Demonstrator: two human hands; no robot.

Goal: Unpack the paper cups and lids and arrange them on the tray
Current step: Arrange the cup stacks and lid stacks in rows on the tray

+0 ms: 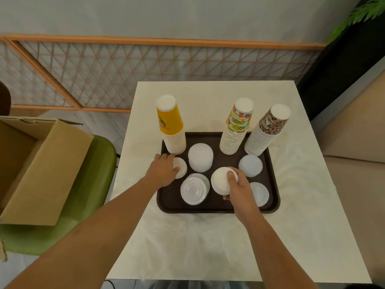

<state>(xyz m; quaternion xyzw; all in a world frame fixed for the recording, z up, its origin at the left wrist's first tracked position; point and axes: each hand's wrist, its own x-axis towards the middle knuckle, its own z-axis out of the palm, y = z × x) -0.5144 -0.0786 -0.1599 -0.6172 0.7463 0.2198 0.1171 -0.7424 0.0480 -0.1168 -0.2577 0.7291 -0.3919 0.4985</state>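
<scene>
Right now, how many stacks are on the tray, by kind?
Paper cup stacks: 3
White lid stacks: 5
Clear lid stacks: 1
Total: 9 stacks on the tray

Tall cup stacks (236, 130) along tray's (166, 205) far edge

Partly hidden
Your left hand (163, 171) covers half the small white lid stack (182, 166); your right hand (239, 191), part of the larger white lid stack (220, 180).
</scene>
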